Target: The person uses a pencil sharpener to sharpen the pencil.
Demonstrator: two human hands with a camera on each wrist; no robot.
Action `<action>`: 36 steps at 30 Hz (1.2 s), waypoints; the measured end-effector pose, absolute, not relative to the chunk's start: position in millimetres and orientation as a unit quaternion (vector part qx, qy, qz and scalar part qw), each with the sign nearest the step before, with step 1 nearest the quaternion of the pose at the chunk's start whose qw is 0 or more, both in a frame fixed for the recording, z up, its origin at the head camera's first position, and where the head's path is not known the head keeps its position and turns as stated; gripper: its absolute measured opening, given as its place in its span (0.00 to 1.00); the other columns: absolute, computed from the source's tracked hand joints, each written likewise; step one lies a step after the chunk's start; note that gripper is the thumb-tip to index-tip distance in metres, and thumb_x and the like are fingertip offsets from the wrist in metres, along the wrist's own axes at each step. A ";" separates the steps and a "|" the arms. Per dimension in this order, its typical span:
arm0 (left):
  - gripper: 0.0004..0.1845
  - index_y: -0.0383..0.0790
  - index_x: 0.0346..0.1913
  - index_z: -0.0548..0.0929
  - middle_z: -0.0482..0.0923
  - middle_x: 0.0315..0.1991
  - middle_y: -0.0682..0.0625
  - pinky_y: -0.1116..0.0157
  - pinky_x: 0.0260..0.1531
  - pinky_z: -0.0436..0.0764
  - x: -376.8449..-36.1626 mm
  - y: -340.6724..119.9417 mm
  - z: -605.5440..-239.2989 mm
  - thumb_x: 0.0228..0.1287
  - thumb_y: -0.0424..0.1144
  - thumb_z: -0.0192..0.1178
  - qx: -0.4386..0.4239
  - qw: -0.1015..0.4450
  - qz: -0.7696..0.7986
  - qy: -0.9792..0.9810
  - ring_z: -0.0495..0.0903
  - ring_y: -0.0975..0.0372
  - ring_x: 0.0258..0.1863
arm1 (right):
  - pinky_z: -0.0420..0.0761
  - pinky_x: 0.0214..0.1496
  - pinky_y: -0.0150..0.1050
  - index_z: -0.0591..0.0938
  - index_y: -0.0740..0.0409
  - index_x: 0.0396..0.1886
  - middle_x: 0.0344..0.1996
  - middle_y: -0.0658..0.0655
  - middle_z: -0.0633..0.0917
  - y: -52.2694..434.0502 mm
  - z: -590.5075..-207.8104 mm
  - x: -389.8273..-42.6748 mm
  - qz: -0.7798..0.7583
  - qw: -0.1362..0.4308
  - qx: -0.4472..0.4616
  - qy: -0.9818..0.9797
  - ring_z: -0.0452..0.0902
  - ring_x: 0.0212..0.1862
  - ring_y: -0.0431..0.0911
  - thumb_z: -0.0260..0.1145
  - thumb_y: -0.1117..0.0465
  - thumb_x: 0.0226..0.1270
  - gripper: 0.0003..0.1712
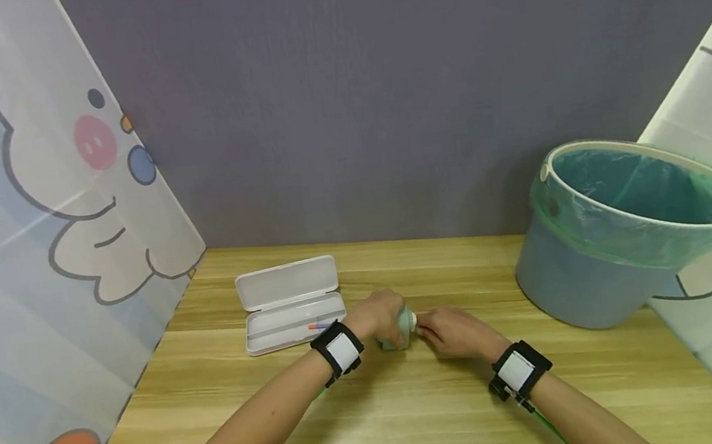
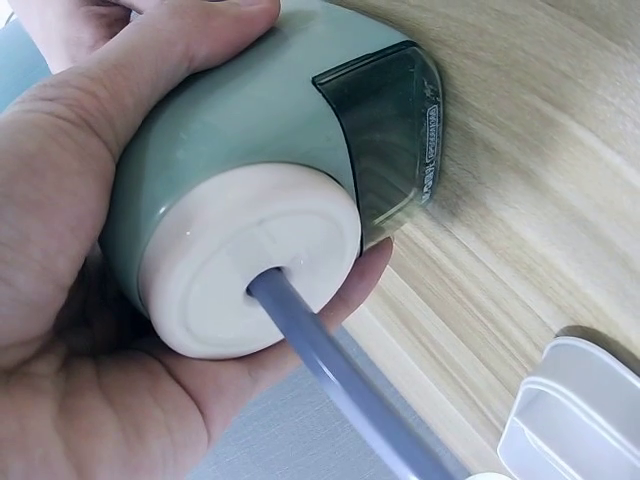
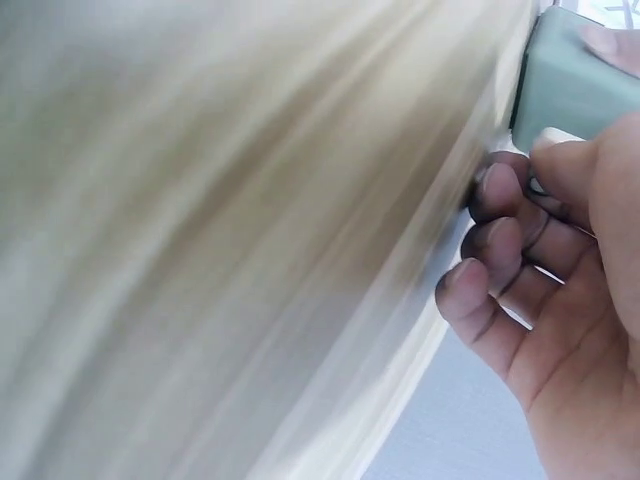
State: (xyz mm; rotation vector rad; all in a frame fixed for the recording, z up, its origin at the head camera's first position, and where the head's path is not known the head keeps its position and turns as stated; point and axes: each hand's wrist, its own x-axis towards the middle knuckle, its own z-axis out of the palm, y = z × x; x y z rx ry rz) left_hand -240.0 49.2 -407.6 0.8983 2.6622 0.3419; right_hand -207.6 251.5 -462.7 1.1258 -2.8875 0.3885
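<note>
Obscured/blurred items
Right wrist view: table [image 3: 200,250] motion-blurred, left of frame. Left wrist view: pencil [image 2: 340,385] cut off at bottom edge, tip hidden inside sharpener [image 2: 250,170].

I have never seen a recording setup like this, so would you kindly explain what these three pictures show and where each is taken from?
There is no machine here: a person works with bare hands and wears three cameras. The wide picture comes from the head and looks down at a wooden table. The other two come from cameras strapped to each wrist. The left hand grips a green sharpener, which rests on the table. A blue pencil sticks into its white end. The right hand has its fingers curled at that end, where the pencil goes in; its own picture is blurred. Also on the table are an open white case and a lined bin.
</note>
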 end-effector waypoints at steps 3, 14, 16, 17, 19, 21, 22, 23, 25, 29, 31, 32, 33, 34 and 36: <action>0.20 0.44 0.35 0.83 0.78 0.31 0.55 0.69 0.27 0.78 -239.3 50.0 -406.3 0.44 0.43 0.84 0.314 0.157 0.116 0.929 0.76 0.64 0.28 | 0.66 0.29 0.30 0.77 0.48 0.31 0.20 0.40 0.67 252.1 -460.4 -205.1 0.121 0.003 0.369 -0.921 0.62 0.23 0.31 0.61 0.58 0.78 0.11; 0.20 0.45 0.34 0.82 0.77 0.30 0.55 0.69 0.27 0.77 -242.3 50.4 -406.9 0.44 0.44 0.84 0.312 0.151 0.117 0.931 0.75 0.64 0.28 | 0.64 0.27 0.27 0.76 0.52 0.29 0.19 0.39 0.65 252.5 -454.8 -202.0 0.175 -0.041 0.392 -0.902 0.60 0.22 0.29 0.59 0.61 0.79 0.13; 0.20 0.45 0.33 0.81 0.77 0.30 0.56 0.69 0.27 0.76 -241.9 50.4 -408.4 0.43 0.44 0.84 0.313 0.152 0.116 0.930 0.74 0.64 0.28 | 0.64 0.26 0.27 0.76 0.53 0.29 0.19 0.39 0.64 253.2 -454.9 -199.5 0.188 -0.053 0.394 -0.898 0.59 0.21 0.29 0.58 0.61 0.80 0.13; 0.20 0.45 0.32 0.81 0.77 0.29 0.56 0.69 0.26 0.76 -241.3 50.3 -408.9 0.43 0.43 0.84 0.314 0.152 0.118 0.930 0.74 0.64 0.28 | 0.63 0.26 0.27 0.76 0.52 0.29 0.19 0.39 0.64 253.6 -455.3 -198.3 0.194 -0.059 0.394 -0.896 0.58 0.21 0.29 0.58 0.61 0.80 0.14; 0.20 0.46 0.31 0.81 0.77 0.29 0.56 0.69 0.26 0.76 -239.9 50.4 -409.8 0.42 0.43 0.85 0.314 0.151 0.120 0.930 0.74 0.64 0.27 | 0.63 0.27 0.26 0.77 0.53 0.29 0.19 0.39 0.63 254.1 -455.7 -195.9 0.207 -0.071 0.394 -0.893 0.57 0.21 0.28 0.57 0.61 0.81 0.14; 0.20 0.46 0.31 0.81 0.77 0.28 0.57 0.69 0.26 0.76 -238.3 50.5 -410.1 0.42 0.42 0.85 0.311 0.149 0.121 0.931 0.74 0.64 0.27 | 0.62 0.27 0.25 0.77 0.54 0.30 0.19 0.38 0.63 254.6 -455.5 -193.4 0.220 -0.080 0.394 -0.889 0.57 0.20 0.28 0.56 0.61 0.81 0.14; 0.20 0.46 0.31 0.81 0.77 0.28 0.57 0.69 0.26 0.76 -237.4 50.5 -410.3 0.41 0.42 0.85 0.308 0.150 0.124 0.931 0.75 0.64 0.27 | 0.62 0.27 0.25 0.78 0.54 0.31 0.19 0.38 0.64 254.9 -455.2 -192.3 0.226 -0.085 0.392 -0.887 0.57 0.20 0.28 0.56 0.61 0.81 0.14; 0.20 0.46 0.31 0.81 0.77 0.28 0.57 0.69 0.26 0.76 -236.6 50.7 -410.6 0.41 0.41 0.85 0.305 0.151 0.128 0.932 0.75 0.64 0.26 | 0.62 0.26 0.25 0.79 0.55 0.31 0.18 0.38 0.64 255.2 -454.8 -191.2 0.235 -0.091 0.392 -0.885 0.57 0.19 0.28 0.55 0.61 0.81 0.14; 0.20 0.46 0.31 0.81 0.78 0.28 0.57 0.69 0.26 0.77 -235.6 50.8 -410.9 0.41 0.41 0.85 0.298 0.152 0.133 0.933 0.76 0.64 0.26 | 0.63 0.25 0.25 0.80 0.56 0.32 0.18 0.38 0.66 255.7 -453.4 -189.1 0.250 -0.102 0.390 -0.880 0.57 0.19 0.28 0.55 0.61 0.82 0.14; 0.19 0.46 0.31 0.82 0.79 0.28 0.56 0.69 0.26 0.78 -234.8 50.6 -412.0 0.41 0.40 0.85 0.289 0.155 0.147 0.933 0.77 0.64 0.26 | 0.64 0.25 0.25 0.80 0.57 0.33 0.18 0.38 0.69 256.4 -451.1 -186.7 0.277 -0.125 0.379 -0.874 0.59 0.18 0.28 0.53 0.60 0.83 0.15; 0.19 0.45 0.31 0.82 0.79 0.27 0.56 0.69 0.26 0.78 -234.7 50.0 -412.5 0.41 0.40 0.85 0.287 0.153 0.152 0.933 0.77 0.64 0.26 | 0.66 0.25 0.25 0.81 0.57 0.33 0.19 0.38 0.70 256.5 -450.6 -186.6 0.284 -0.130 0.376 -0.872 0.60 0.18 0.28 0.53 0.60 0.83 0.16; 0.19 0.45 0.31 0.82 0.79 0.27 0.56 0.69 0.26 0.78 -234.8 49.8 -412.8 0.41 0.40 0.85 0.287 0.151 0.151 0.934 0.77 0.64 0.26 | 0.66 0.26 0.25 0.81 0.58 0.33 0.19 0.39 0.71 256.5 -450.4 -186.6 0.288 -0.134 0.374 -0.871 0.61 0.19 0.28 0.53 0.59 0.83 0.16; 0.20 0.45 0.31 0.82 0.79 0.27 0.56 0.69 0.26 0.78 -234.7 49.5 -412.9 0.41 0.40 0.85 0.287 0.148 0.150 0.934 0.77 0.64 0.25 | 0.67 0.26 0.25 0.81 0.58 0.34 0.19 0.39 0.72 256.5 -450.2 -186.7 0.292 -0.135 0.374 -0.870 0.62 0.19 0.28 0.53 0.59 0.83 0.16; 0.20 0.45 0.31 0.82 0.79 0.27 0.56 0.69 0.25 0.77 -234.2 49.7 -413.0 0.40 0.40 0.85 0.288 0.144 0.149 0.935 0.77 0.64 0.25 | 0.67 0.25 0.26 0.81 0.58 0.33 0.20 0.39 0.72 257.0 -449.7 -186.2 0.296 -0.137 0.375 -0.868 0.62 0.19 0.28 0.53 0.59 0.83 0.16; 0.20 0.46 0.31 0.81 0.78 0.27 0.56 0.69 0.25 0.77 -232.7 50.5 -413.4 0.40 0.40 0.85 0.291 0.138 0.144 0.936 0.76 0.64 0.25 | 0.68 0.26 0.25 0.81 0.59 0.33 0.20 0.39 0.73 258.1 -448.7 -184.7 0.302 -0.141 0.374 -0.866 0.63 0.19 0.28 0.53 0.59 0.83 0.17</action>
